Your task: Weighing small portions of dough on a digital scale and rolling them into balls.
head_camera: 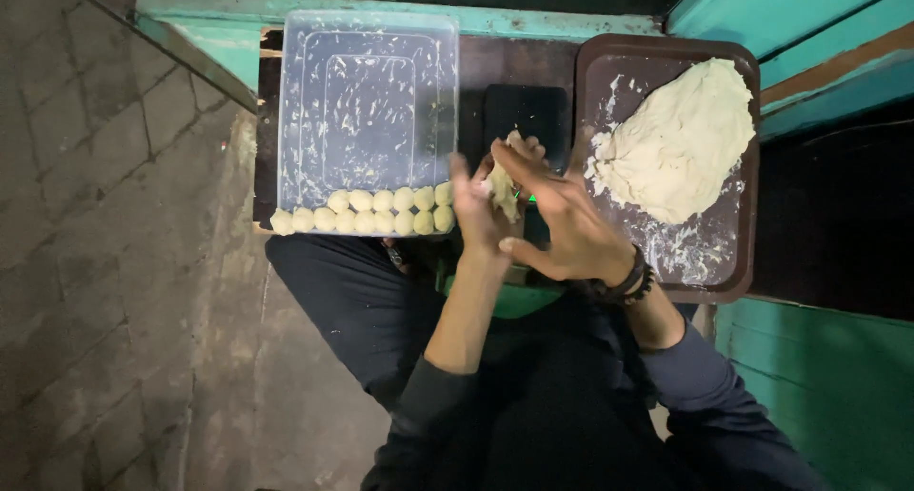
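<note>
Left to right: clear plastic tub (367, 110) with two rows of dough balls (367, 212) along its near edge; left hand (474, 215) and right hand (562, 226), palms facing, closed together around a small dough piece (502, 181), its long axis roughly upright between them. The tub lies just left of the hands, nearer the left hand; the dough mound (678, 139) on the brown tray (738, 272) lies right.

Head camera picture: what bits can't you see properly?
- Dough piece: mostly hidden between the left hand and right hand, so its shape is unclear.
- Dark slab behind the hands: its lower part is covered by them; too dark to tell what it is.
- Green thing on the lap: hidden under the arms.
- Dough balls in the tub: count unclear, edges blur together.
</note>
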